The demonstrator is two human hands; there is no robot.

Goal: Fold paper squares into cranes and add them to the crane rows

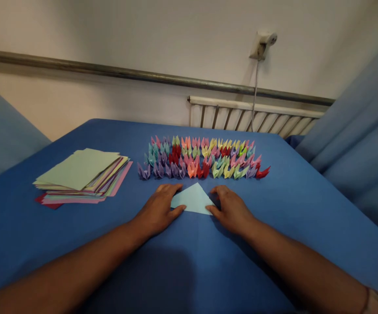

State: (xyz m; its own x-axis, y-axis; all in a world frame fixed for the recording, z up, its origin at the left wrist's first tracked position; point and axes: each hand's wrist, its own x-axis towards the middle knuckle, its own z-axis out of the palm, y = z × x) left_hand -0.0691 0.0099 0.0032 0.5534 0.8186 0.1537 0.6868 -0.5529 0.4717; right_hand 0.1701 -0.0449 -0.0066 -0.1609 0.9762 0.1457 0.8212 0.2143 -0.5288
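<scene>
A pale blue sheet of origami paper (193, 199), folded into a triangle, lies at the middle of the blue table with its point away from me. My left hand (158, 208) grips its left corner, thumb on the near edge and fingers curled at the far side. On the right corner, my right hand (233, 210) has its thumb on the paper and its fingers bent behind it. Just beyond the hands, several rows of small folded paper cranes (205, 161) stand in many colours.
To the left sits a stack of coloured paper sheets (80, 170), pale green on top. The blue table (257, 270) reaches back to a wall with a metal pipe (143, 76), a radiator (241, 107) and a plugged socket (260, 46). Blue curtains (362, 117) hang on both sides.
</scene>
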